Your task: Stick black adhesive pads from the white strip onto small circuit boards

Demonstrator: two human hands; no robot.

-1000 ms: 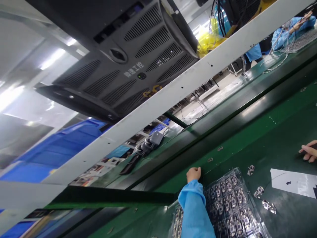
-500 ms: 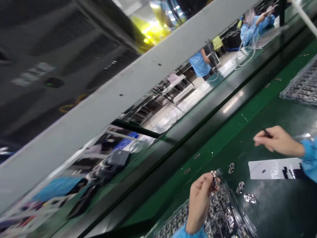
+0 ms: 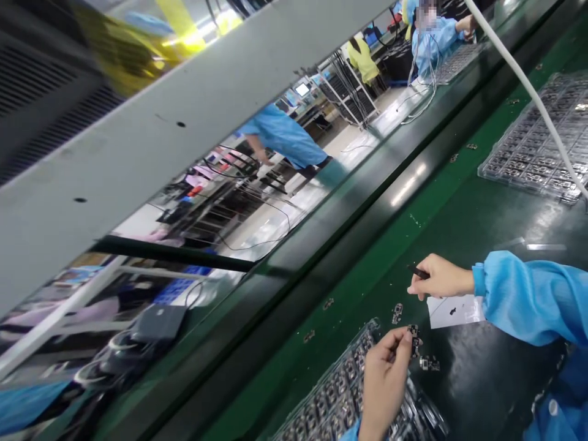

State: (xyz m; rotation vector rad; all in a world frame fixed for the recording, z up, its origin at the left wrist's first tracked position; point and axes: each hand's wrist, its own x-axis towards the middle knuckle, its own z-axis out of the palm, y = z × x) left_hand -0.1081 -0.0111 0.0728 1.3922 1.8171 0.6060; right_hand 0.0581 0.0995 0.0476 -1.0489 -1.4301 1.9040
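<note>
My left hand (image 3: 384, 376) pinches a small circuit board (image 3: 414, 332) between thumb and fingers. It is over the right end of a clear compartment tray (image 3: 328, 401) filled with similar small parts. To the upper right, my right hand (image 3: 443, 277) is closed around a slim black tool (image 3: 419, 272), mostly hidden by the fingers; its kind is not clear. Partly under the right wrist lies a white sheet (image 3: 452, 311) with a small black piece on it. One loose board (image 3: 397, 313) lies beyond my left hand, and another board (image 3: 429, 364) lies to its right.
A second filled clear tray (image 3: 528, 150) lies at the far right, with a white cable (image 3: 528, 86) hanging across it. Several small boards are scattered on the green belt (image 3: 367, 278). A grey beam (image 3: 184, 116) crosses overhead. Co-workers in blue (image 3: 434, 46) are beyond the bench.
The view has swung to the right. My right hand with the black tool is now closer to my left hand. The left hand still holds a board, its sleeve lower in view.
</note>
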